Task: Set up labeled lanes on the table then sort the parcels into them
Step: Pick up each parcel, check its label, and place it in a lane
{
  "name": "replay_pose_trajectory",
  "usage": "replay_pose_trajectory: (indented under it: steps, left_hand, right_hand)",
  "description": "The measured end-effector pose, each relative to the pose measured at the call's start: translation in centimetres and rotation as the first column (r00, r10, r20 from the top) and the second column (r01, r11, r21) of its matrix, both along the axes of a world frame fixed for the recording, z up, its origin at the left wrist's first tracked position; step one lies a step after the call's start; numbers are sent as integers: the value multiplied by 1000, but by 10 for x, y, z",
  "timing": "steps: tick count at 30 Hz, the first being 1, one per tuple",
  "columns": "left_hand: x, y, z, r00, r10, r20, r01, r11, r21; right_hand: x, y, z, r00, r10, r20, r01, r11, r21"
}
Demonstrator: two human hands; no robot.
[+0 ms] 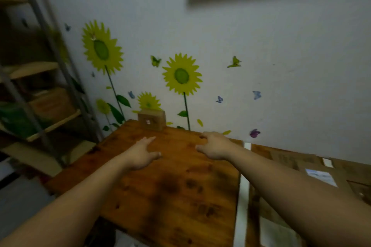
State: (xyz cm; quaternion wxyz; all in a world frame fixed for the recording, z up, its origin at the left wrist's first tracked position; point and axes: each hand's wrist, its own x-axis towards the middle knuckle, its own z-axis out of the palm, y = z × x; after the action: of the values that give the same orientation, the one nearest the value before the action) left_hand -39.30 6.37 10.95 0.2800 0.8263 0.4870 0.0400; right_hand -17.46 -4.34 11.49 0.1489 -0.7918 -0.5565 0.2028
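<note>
Parcels lie flat at the right end of the table, beyond a pale tape strip that runs from the near edge toward the wall; one small box stands apart at the far edge against the wall, with a small mark on its face too blurred to read (it may be a lane label, I cannot say). The left hand reaches out over the bare wood, fingers spread and extended, holding nothing. The right hand hangs level with it, fingers loosely curled, also empty. Both seem aimed at the small box or the space before it.

Judging by this, lanes are only partly marked, so the step would go best by settling the box squarely, label facing out, and keeping the lane in front of it free before any parcel is moved across the strip.

Dark knots and stains mottle the brown wood. Behind is a pale wall with sunflower and butterfly stickers; a metal shelf rack stands to the left. Light is dim and the view is blurred.
</note>
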Motion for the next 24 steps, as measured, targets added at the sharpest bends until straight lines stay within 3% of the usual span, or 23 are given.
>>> replay_pose_trajectory:
  steps: [10, 19, 24]
  left_hand:
    - [-25, 159, 5, 995, 88, -40, -89, 996, -17]
    - [-15, 296, -24, 992, 72, -102, -77, 996, -40]
    - [0, 377, -47, 993, 2, -121, -9, 998, -54]
  right_hand:
    - [-24, 174, -14, 998, 46, -37, -44, 998, 32]
    - [-17, 292, -49, 996, 26, -90, -32, 998, -58]
    - [-5, 357, -74, 990, -67, -121, 56, 994, -94]
